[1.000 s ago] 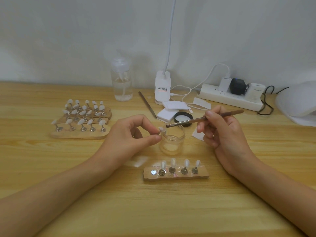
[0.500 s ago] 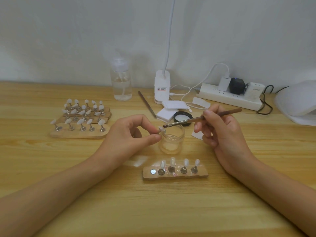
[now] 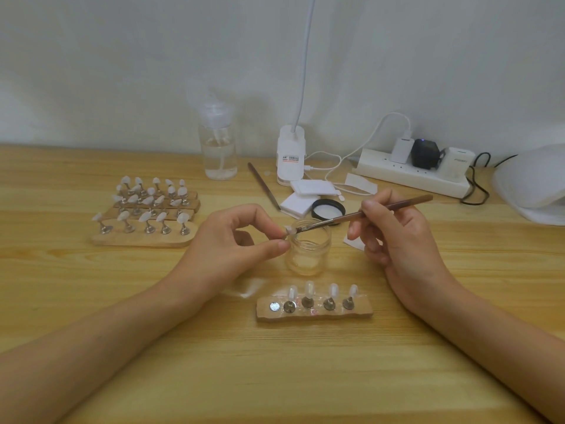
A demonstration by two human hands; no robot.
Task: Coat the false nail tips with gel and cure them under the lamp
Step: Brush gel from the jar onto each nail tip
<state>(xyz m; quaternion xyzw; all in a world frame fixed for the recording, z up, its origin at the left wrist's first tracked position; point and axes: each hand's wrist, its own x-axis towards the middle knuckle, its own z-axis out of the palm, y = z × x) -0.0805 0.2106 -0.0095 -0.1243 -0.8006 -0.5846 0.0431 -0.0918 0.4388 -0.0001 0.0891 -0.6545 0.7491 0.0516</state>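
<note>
Fingers (image 3: pixel 273 246) of the left hand (image 3: pixel 232 240) are pinched round one false nail tip (image 3: pixel 289 230), held right at the left rim of the gel jar (image 3: pixel 308 255). Brush (image 3: pixel 360 213) is gripped pen-style in the right hand (image 3: pixel 397 234), long axis laid across the jar mouth from the right, bristles seemingly on the tip. Jar's open, with a bit of clear gel at the bottom by the looks. Four more tips (image 3: pixel 309 288) are stood on the wooden holder (image 3: pixel 360 312) just in front of the jar.
</note>
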